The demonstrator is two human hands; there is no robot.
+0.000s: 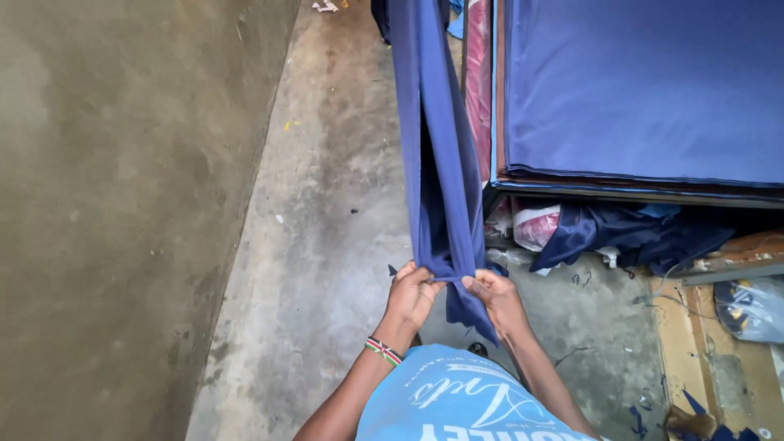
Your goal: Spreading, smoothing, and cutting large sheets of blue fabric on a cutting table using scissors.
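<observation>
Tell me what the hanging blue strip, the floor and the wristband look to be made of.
Blue strip: soft matte woven or knit cloth, judging by its limp folds. Floor: bare concrete, grey, stained, rough. Wristband: probably small beads, striped in several colours; too small to confirm.

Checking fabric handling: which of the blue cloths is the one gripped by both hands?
The hanging navy strip, pinched by left hand and right hand; the blue sheet lies flat on the table, untouched.

The hanging cloth [441,163] runs from centre toward twelve o'clock. The table [637,192] lies at two o'clock, the wall [122,204] at nine.
</observation>
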